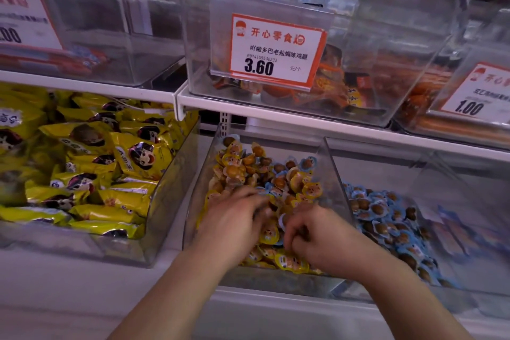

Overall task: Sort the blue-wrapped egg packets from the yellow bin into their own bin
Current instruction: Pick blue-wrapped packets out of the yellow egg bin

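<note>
The middle clear bin [328, 163] holds a heap of small yellow-wrapped egg packets [237, 165] with a few blue-wrapped egg packets [307, 163] mixed in. Both hands are inside this bin. My left hand [234, 215] lies flat on the heap, fingers spread and blurred, reaching toward a blue packet [269, 193]. My right hand [314, 232] is curled, its fingers closed over small packets; their colour is hidden. To the right, a second clear bin [430, 174] holds a pile of blue-wrapped egg packets [386, 212].
A clear bin [171, 174] on the left is full of large yellow snack bags. Above, a white shelf [276, 113] carries more clear bins and a price card reading 3.60 [276, 50]. A white ledge runs along the front.
</note>
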